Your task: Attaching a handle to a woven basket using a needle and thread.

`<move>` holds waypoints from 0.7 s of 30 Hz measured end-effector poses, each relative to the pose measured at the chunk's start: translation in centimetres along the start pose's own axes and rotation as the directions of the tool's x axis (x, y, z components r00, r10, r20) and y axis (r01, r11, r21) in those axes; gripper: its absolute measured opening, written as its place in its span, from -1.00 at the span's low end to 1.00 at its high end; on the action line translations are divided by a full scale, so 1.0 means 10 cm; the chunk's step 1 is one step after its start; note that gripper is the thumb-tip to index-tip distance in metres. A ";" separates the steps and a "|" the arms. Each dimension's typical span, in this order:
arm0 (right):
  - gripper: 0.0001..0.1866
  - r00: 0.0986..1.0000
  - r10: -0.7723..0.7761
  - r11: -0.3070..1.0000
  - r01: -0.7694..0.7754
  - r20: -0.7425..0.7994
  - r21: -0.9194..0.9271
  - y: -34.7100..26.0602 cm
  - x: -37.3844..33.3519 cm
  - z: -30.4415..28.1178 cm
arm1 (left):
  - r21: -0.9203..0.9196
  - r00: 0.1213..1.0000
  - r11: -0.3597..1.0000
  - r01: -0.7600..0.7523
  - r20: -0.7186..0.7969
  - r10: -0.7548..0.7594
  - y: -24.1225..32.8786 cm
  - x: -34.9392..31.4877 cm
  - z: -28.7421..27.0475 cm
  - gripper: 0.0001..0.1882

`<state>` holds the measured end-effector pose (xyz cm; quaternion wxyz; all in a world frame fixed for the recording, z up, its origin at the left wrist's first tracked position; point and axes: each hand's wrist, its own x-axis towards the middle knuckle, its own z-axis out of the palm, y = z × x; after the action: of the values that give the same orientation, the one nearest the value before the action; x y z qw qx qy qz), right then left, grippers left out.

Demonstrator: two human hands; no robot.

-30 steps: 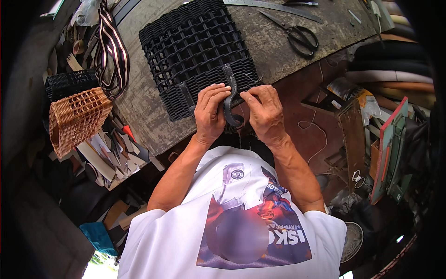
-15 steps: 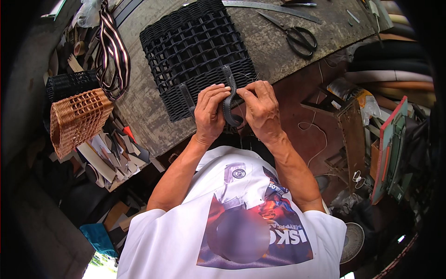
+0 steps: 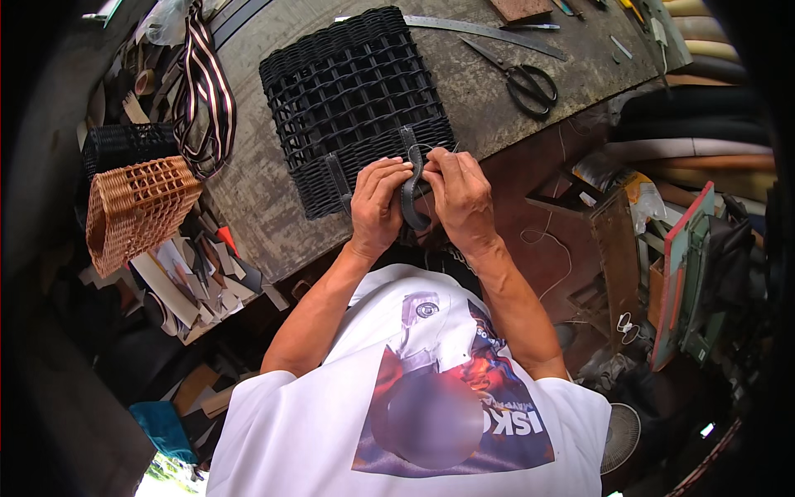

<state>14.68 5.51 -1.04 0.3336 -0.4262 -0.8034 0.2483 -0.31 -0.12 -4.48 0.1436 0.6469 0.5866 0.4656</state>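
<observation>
Plainly boxy, the black woven bag (image 3: 352,95) shows an open lattice with a dense near band, where two dark strips (image 3: 336,176) sit, the right one curling out as a pale-stitched strap (image 3: 407,199). One bag, one pair of scissors (image 3: 507,69) and one metal ruler (image 3: 489,31) lie on the bench (image 3: 247,108). The bag lies just beyond both grips. The left grip (image 3: 379,197) pinches the strap; the right grip (image 3: 461,197) bunches beside it, holding what, I cannot tell.

White T-shirt (image 3: 335,377), short sleeves (image 3: 255,402), large printed panel (image 3: 497,451) in red, orange and purple, bold white lettering (image 3: 515,424), small dark round emblem (image 3: 426,310)
</observation>
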 end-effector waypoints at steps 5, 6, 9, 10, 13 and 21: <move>-0.60 0.999 -0.048 0.999 0.048 -0.011 -0.019 0.00 -0.13 0.00 | -0.004 0.999 1.000 -0.013 -0.029 0.013 0.02 0.00 0.01 -0.64; -0.58 0.997 -0.065 0.997 0.064 -0.031 -0.048 0.01 -0.14 0.02 | -0.005 1.000 1.000 -0.012 -0.023 0.012 0.03 -0.01 0.01 -0.64; -0.57 0.990 -0.130 0.977 0.118 -0.062 -0.177 -0.03 -0.10 0.02 | -0.004 1.000 1.000 -0.013 -0.023 0.012 0.01 -0.01 0.00 -0.64; -0.58 0.982 -0.173 0.949 0.148 -0.069 -0.277 -0.04 -0.08 0.01 | -0.004 1.000 1.000 -0.011 -0.026 0.011 0.01 -0.02 0.01 -0.64; -0.61 0.975 -0.206 0.954 0.180 -0.087 -0.239 0.03 -0.07 0.03 | -0.011 0.999 1.000 -0.012 -0.035 0.011 0.01 -0.03 0.03 -0.65; -0.43 0.997 0.054 0.998 -0.053 -0.052 0.022 -0.09 -0.08 0.07 | -0.019 0.998 0.999 -0.027 -0.055 0.026 0.03 0.00 0.03 -0.66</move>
<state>14.02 4.23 -1.14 0.3520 -0.4505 -0.7801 0.2542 0.14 -0.08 -4.42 0.1275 0.6401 0.5770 0.4910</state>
